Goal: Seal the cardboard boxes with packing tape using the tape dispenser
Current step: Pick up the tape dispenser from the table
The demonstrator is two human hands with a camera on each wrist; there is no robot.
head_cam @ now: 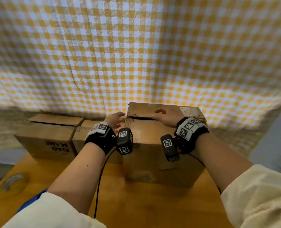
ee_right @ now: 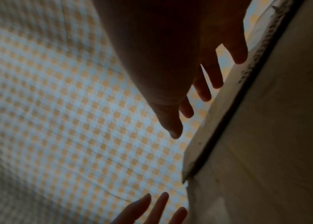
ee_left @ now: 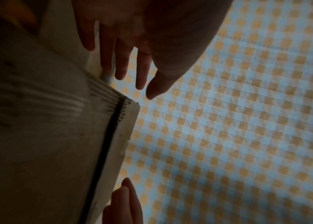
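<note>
A yellow-and-white checked cloth (head_cam: pixel 136 55) hangs behind everything, and the wooden table (head_cam: pixel 144 203) lies under the tall cardboard box (head_cam: pixel 161 153), which stands in front of me and is my landmark. To the left of that box a lower cardboard box (head_cam: pixel 51 134) with dark lettering on its near side sits close against a third, half-hidden box (head_cam: pixel 85 129). The tall box's top flaps lie nearly flat, with a dark gap (head_cam: pixel 143 117) running between them, and a pale label (head_cam: pixel 188 111) sits at its far right corner. My right hand (head_cam: pixel 162 116) rests on top of the tall box, beside the gap, fingers straight and spread, gripping nothing. My left hand (head_cam: pixel 116 120) is at the box's upper left corner, fingers (ee_left: pixel 123 63) straight and slightly apart; I cannot tell whether they touch the cardboard. Far left of the box, near the table's edge, lies a blurred tape roll (head_cam: pixel 14 181).
</note>
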